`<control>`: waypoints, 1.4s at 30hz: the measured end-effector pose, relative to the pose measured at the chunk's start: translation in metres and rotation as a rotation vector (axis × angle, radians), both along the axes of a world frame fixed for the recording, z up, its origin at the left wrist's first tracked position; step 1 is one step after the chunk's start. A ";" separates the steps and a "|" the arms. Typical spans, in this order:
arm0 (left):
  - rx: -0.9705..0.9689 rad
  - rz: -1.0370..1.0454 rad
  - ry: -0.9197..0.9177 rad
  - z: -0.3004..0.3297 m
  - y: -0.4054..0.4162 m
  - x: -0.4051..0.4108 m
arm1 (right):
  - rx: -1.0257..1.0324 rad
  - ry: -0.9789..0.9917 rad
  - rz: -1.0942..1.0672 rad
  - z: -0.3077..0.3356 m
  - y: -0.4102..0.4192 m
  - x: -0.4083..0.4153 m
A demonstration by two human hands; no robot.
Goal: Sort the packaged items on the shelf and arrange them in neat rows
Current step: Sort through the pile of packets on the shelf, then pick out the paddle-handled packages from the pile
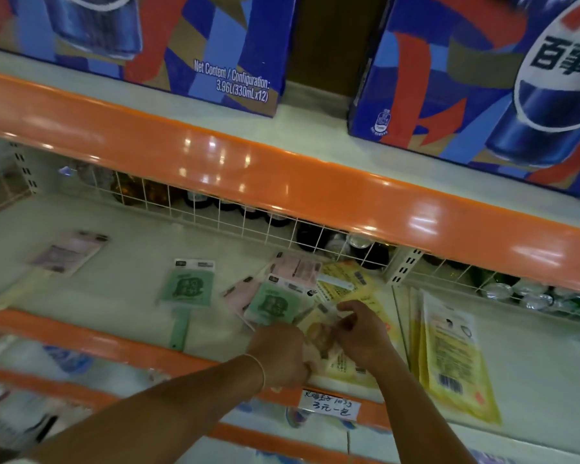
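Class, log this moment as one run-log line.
stage: sorting | left hand: on yellow packet | right hand: pinching same packet | sorted: lone green packet, lone pink packet | remaining: mixed pile

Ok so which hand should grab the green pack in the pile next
Left, probably. The left hand sits right below the green pack in the pile, while the right hand is over the yellow packs, pinching one.
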State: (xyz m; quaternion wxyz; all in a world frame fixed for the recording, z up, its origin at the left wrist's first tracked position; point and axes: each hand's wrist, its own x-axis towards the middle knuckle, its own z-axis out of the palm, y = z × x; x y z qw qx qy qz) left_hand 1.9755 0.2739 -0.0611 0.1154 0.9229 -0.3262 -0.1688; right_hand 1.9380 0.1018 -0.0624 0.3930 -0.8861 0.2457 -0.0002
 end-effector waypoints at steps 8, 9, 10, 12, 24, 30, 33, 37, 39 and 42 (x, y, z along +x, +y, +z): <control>-0.469 0.252 0.496 -0.006 0.003 0.009 | 0.276 -0.155 0.108 0.005 -0.019 0.002; -0.513 0.290 0.566 -0.003 0.003 0.009 | 0.297 -0.175 0.112 0.005 -0.019 0.004; -0.545 0.322 0.619 -0.001 0.003 0.009 | 0.335 -0.199 0.107 0.007 -0.019 0.006; -0.577 0.366 0.676 0.000 0.006 0.013 | 0.474 -0.242 0.049 0.012 -0.015 0.009; -0.794 0.372 0.772 0.014 0.052 0.028 | 0.676 -0.385 -0.076 0.050 0.028 0.031; -0.882 0.386 0.775 0.020 0.096 0.050 | 0.645 -0.396 -0.038 0.064 0.075 0.052; -0.879 0.404 0.773 0.021 0.123 0.063 | 0.580 -0.413 -0.047 0.065 0.098 0.067; -0.866 0.407 0.768 0.019 0.156 0.080 | 0.285 -0.434 -0.051 0.062 0.131 0.088; -0.879 0.364 0.759 0.019 0.174 0.089 | 0.144 -0.411 -0.029 0.060 0.149 0.097; -0.919 0.329 0.761 0.024 0.200 0.098 | 0.071 -0.389 -0.005 0.061 0.178 0.109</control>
